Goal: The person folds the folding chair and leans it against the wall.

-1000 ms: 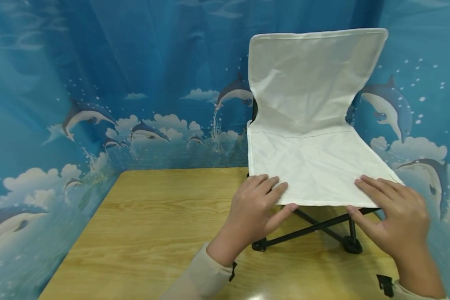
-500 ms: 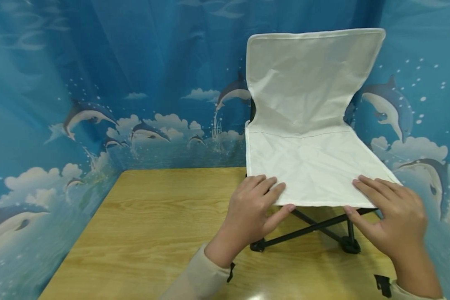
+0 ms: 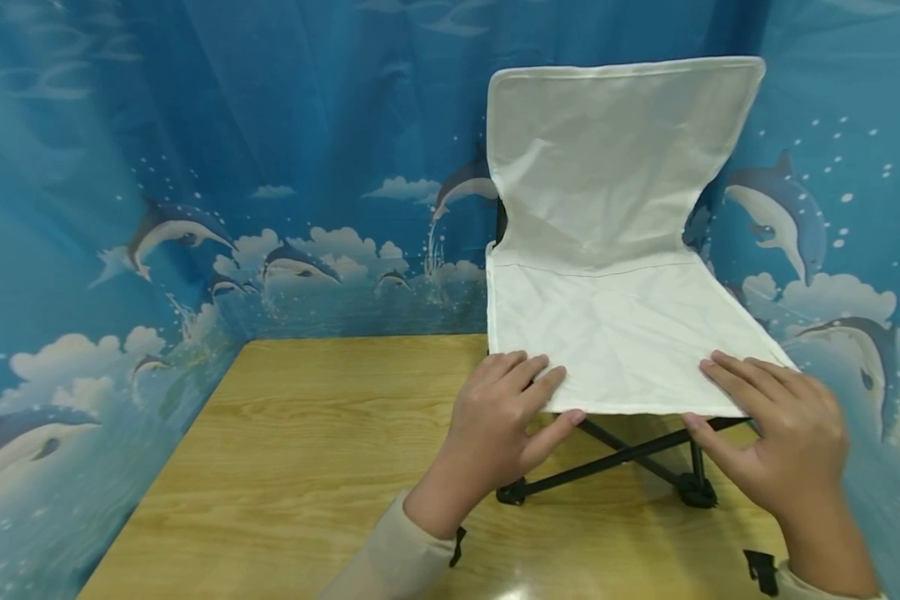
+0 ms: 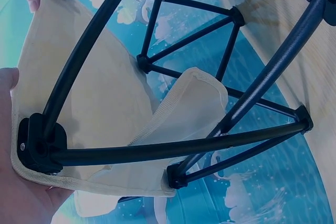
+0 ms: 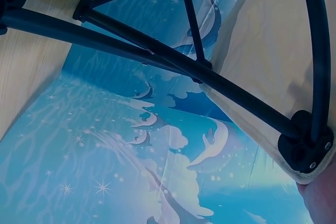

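A small folding chair [image 3: 607, 308] with white fabric and a black tube frame stands upright on the wooden table, right of centre in the head view. My left hand [image 3: 495, 412] holds its front left corner, fingers on top of the seat and thumb along the front edge. At the front right corner my right hand [image 3: 783, 425] holds the seat in the same way. The left wrist view looks at the seat's underside, with a black corner joint [image 4: 42, 145] beside the left hand. Another corner joint [image 5: 307, 142] shows by the right hand in the right wrist view.
The wooden table [image 3: 292, 467] extends to the left of the chair. A blue curtain [image 3: 307, 150] printed with dolphins hangs behind and on both sides, close to the backrest. Black crossed legs [image 3: 622, 454] end in feet on the tabletop.
The chair has shifted slightly to the left, and both hands have moved along with it. Their hold on the front corners looks the same.
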### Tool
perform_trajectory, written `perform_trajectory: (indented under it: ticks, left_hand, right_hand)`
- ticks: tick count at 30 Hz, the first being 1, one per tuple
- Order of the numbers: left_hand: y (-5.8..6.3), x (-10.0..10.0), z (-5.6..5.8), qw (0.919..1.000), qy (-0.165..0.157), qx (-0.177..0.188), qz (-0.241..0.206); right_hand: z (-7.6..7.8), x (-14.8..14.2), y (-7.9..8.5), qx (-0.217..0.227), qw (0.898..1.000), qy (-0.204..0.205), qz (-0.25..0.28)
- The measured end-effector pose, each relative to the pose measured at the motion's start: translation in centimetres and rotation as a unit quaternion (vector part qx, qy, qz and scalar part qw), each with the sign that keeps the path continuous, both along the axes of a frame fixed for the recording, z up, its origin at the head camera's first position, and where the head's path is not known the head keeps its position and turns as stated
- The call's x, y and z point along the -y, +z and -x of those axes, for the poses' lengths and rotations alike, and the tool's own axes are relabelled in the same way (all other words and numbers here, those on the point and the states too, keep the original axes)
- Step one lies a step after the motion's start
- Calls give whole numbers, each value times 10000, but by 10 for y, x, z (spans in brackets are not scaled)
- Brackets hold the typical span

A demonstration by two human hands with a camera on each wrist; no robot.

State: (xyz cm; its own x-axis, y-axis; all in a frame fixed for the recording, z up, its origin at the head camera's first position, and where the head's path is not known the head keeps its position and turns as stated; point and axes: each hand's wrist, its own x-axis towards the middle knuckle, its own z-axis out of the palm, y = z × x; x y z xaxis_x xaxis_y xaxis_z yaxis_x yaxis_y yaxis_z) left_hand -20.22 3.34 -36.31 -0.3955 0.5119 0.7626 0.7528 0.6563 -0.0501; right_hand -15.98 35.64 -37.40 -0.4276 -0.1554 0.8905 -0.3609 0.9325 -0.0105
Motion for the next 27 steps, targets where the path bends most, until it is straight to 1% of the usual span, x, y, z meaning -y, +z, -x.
perform_trajectory:
  ticks: [4, 11, 17, 21, 27]
  left_hand:
    - [1, 2, -2, 10000, 7, -6, -17]
    - [1, 4, -3, 10000, 24, -2, -54]
    - [0, 6, -3, 9999, 13, 26, -98]
    - [-1, 8, -3, 9999, 12, 43, -113]
    - [-1, 11, -4, 9999, 21, 52, -144]
  right_hand:
    - [-1, 2, 0, 55, 10000, -18, 9]
    - [-2, 5, 0, 26, 10000, -3, 26]
    - [-1, 8, -1, -156, 9997, 103, 140]
    - [-1, 10, 0, -197, 9996, 129, 182]
    - [-2, 14, 0, -72, 9998, 98, 127]
